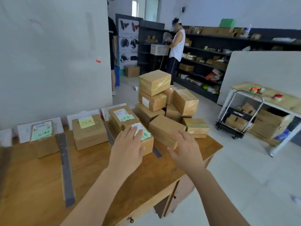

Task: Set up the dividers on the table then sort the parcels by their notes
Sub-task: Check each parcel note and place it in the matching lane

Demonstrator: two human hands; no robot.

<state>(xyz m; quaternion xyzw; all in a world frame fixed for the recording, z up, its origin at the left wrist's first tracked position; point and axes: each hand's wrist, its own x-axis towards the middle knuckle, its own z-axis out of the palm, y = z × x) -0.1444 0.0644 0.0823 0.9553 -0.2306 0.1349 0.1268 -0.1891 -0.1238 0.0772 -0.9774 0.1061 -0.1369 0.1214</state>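
Left hand [128,149] flat on green-noted parcel [143,141], fingers spread, ungripping; right hand [185,150] spread beside, empty.

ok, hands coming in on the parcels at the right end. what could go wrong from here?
1. The unsorted stack at the table's right end is piled unevenly; its top box sits skewed, so nudging a lower parcel could topple it.
2. The left hand covers part of the green note on the near parcel, so it could be misread.
3. The right hand reaches toward a parcel near the table edge; a slip could send it off.
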